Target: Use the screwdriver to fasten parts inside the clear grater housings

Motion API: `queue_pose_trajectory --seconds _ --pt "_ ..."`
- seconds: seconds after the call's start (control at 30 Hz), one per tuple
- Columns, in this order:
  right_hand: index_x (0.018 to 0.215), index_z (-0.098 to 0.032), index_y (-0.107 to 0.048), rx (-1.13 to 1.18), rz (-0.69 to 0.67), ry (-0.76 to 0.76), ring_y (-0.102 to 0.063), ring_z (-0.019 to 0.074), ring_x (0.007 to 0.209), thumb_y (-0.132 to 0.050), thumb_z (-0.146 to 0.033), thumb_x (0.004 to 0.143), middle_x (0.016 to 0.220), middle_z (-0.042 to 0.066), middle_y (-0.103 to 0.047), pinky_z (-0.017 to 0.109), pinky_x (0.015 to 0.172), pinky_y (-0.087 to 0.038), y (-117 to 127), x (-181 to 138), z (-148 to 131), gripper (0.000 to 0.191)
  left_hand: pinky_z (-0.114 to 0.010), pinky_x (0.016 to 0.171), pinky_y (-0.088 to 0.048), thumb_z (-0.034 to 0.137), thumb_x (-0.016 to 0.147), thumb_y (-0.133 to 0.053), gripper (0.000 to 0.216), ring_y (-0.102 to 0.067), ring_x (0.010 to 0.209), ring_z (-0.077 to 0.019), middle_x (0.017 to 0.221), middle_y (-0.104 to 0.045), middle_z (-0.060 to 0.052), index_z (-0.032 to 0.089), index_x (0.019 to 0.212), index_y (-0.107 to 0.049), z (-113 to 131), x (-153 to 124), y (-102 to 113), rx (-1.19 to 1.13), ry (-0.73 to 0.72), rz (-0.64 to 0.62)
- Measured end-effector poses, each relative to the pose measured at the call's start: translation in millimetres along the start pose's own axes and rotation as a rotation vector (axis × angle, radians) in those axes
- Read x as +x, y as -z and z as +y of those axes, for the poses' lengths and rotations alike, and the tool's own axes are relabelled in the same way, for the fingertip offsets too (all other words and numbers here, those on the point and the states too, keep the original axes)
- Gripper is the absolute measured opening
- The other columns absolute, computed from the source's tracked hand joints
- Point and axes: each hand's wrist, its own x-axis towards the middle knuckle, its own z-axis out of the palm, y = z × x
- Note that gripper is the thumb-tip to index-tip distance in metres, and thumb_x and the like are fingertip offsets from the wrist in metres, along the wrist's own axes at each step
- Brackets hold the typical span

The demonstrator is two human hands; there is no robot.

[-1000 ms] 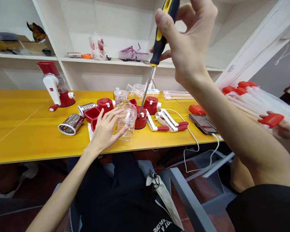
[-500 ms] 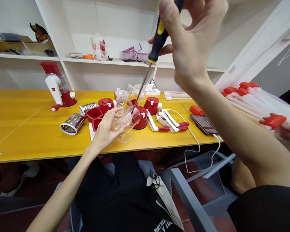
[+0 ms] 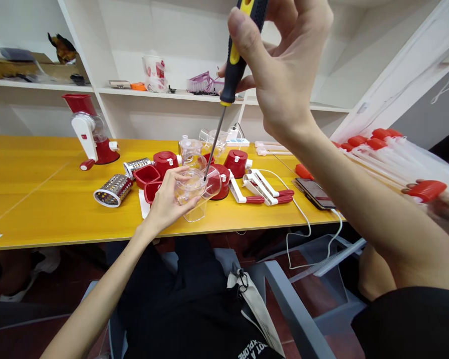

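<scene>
My left hand (image 3: 171,200) grips a clear plastic grater housing (image 3: 212,183) above the front part of the table. Raised high, my right hand (image 3: 284,65) is closed around the black and yellow handle of a screwdriver (image 3: 235,70). Its long shaft slants down, and the tip is at the clear housing, beside my left fingers. Around the housing stand red bases (image 3: 220,180) and red square feed parts (image 3: 146,175). Two metal grater drums (image 3: 114,190) lie to the left. White crank handles with red grips (image 3: 264,189) lie to the right.
An assembled rotary grater (image 3: 92,129) stands at the back left of the yellow table (image 3: 52,209). On the right are a phone (image 3: 316,193), a white cable (image 3: 307,224) and a pile of red-ended pieces in clear wrap (image 3: 377,144). Another person's hand (image 3: 447,209) holds one such piece.
My right hand and the screwdriver handle have shifted left and slightly down, so the shaft stands steeper. The tip stays at the housing, which my left hand still holds.
</scene>
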Motion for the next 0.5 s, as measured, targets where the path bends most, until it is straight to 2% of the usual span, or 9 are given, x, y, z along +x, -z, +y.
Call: queue_pose_trajectory --seconds 0.13,0.23,0.33,0.43,0.5 --pt "0.115 -0.019 -0.055 -0.015 -0.028 -0.032 -0.062 -0.0013 0.074 -0.069 -0.028 0.082 0.08 -0.01 -0.057 0.007 0.054 -0.045 0 -1 3 0.037 -0.052 0.109 -0.054 0.03 0.084 -0.08 0.043 -0.061 0.134 -0.0298 0.139 -0.06 -0.013 0.023 0.115 -0.05 0 -1 1 -0.02 -0.03 -0.014" --pt "0.108 -0.022 -0.06 -0.019 -0.051 -0.018 -0.066 0.0006 0.082 -0.07 -0.033 0.081 0.083 -0.01 -0.059 0.006 0.058 -0.046 0 -1 2 0.03 -0.051 0.109 -0.054 0.027 0.083 -0.081 0.045 -0.061 0.134 -0.0297 0.14 -0.061 -0.014 0.023 0.115 -0.051 1 -1 3 -0.026 -0.064 -0.019" --pt "0.1 -0.023 -0.061 0.004 -0.083 -0.009 -0.068 0.0037 0.091 -0.069 -0.034 0.082 0.086 -0.01 -0.061 0.008 0.065 -0.051 1 -2 -2 0.022 -0.051 0.108 -0.055 0.028 0.082 -0.082 0.045 -0.061 0.134 -0.0301 0.139 -0.062 -0.015 0.022 0.116 -0.052 1 -1 4 -0.02 -0.097 -0.022" --pt "0.1 -0.024 -0.056 0.023 -0.162 -0.005 -0.07 0.0063 0.098 -0.066 -0.032 0.084 0.09 -0.01 -0.063 0.012 0.071 -0.057 3 -2 -6 0.02 -0.052 0.109 -0.055 0.028 0.082 -0.082 0.046 -0.062 0.134 -0.0303 0.138 -0.062 -0.015 0.021 0.117 -0.053 0 -1 4 -0.017 -0.117 -0.025" --pt "0.1 -0.023 -0.051 0.02 -0.241 0.011 -0.071 0.0075 0.101 -0.063 -0.03 0.086 0.095 -0.011 -0.063 0.013 0.069 -0.059 3 0 -8 0.02 -0.052 0.109 -0.055 0.027 0.083 -0.082 0.045 -0.062 0.133 -0.0299 0.138 -0.062 -0.015 0.022 0.116 -0.053 -1 0 4 -0.018 -0.115 -0.023"
